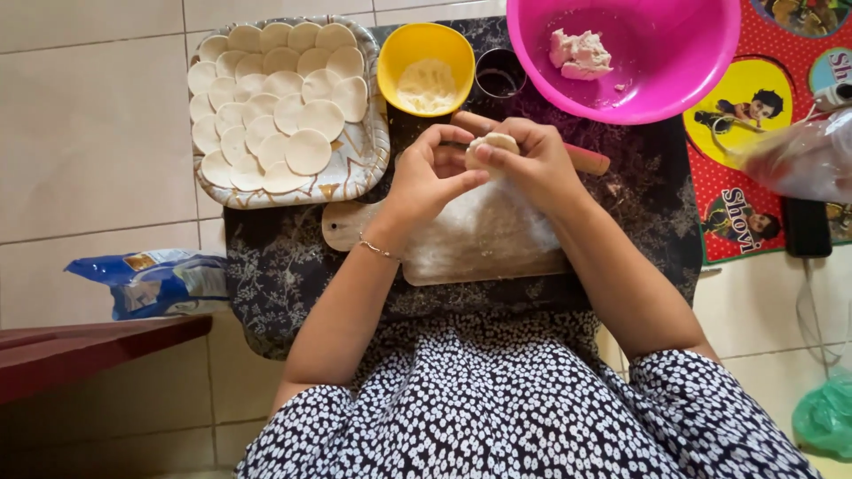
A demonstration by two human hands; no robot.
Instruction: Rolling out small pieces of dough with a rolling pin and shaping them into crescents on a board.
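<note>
Centrally, the left hand [432, 173] and right hand [530, 160] were both closed on a dough ball [491, 145] above the board [479, 244], near the pink bowl [701, 66] at upper right.

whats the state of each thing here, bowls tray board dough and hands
left hand: fingers curled, touching the dough ball
right hand: closed around the dough ball
dough ball: held above the board, between both hands
wooden board: flat, dusted with flour
rolling pin: lying behind the hands, mostly hidden
tray: filled with overlapping flat dough rounds
yellow bowl: holds flour
pink bowl: holds one lump of dough
blue bag: lying on the floor
</note>
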